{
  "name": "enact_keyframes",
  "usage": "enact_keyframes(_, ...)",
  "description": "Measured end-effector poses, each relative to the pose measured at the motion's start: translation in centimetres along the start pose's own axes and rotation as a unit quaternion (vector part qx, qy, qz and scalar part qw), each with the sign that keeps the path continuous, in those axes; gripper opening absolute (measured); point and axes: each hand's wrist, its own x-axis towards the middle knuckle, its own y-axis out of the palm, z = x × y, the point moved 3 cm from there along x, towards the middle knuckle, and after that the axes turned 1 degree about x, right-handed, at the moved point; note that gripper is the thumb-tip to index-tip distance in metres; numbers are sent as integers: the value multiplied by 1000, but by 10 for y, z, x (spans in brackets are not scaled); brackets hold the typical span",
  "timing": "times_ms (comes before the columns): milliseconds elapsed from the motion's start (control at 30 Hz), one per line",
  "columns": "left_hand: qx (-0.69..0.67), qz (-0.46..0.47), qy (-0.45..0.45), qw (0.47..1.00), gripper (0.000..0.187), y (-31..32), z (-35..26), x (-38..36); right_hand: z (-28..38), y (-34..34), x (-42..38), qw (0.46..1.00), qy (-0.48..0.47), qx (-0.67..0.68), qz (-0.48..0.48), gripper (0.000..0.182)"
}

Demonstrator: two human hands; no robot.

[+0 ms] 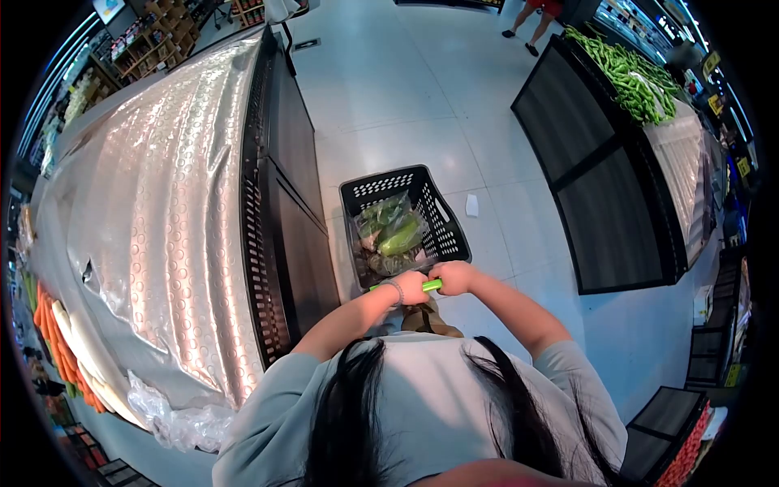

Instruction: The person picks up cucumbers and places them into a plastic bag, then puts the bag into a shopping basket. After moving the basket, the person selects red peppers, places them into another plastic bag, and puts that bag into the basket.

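Observation:
A black shopping basket [450, 221] stands in front of my body, low in the view. Bagged green vegetables [393, 223] lie inside it, in clear plastic. My left hand [410, 287] and my right hand [453, 277] are side by side at the basket's near edge. Both are closed round a bright green handle [432, 286], which shows between them and a little past my left hand. A bracelet is on my left wrist.
On the left is a display covered with silvery sheeting [162, 219], with carrots [55, 341] and white radishes [81, 349] at its edge. To the right, a black stand holds green peppers [633, 73]. A white paper [472, 205] lies on the floor. A person's legs [537, 28] show far ahead.

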Motion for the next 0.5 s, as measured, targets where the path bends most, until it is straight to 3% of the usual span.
enact_keyframes(100, -14, -28, -9, 999, 33, -51, 16, 16, -21, -28, 44, 988, -103, 42, -105, 26)
enact_keyframes(133, 26, -100, 28, 994, 32, -68, 21, 22, -27, -39, 60, 985, -115, 48, -120, 27)
enact_keyframes(233, 56, -119, 1, 991, 37, -122, 31, 37, -50, -64, 113, 986, -108, 60, -113, 30)
enact_keyframes(333, 128, -141, -8, 982, 52, -186, 39, 52, -68, -103, 175, 995, -27, 61, 67, 45)
enact_keyframes(467, 190, -197, 25, 962, 61, -248, 71, 88, -90, -156, 234, 989, -56, 131, 27, 44)
enact_keyframes(500, 179, -228, 39, 956, 63, -263, 81, 96, -94, -169, 245, 992, -82, 90, -41, 41)
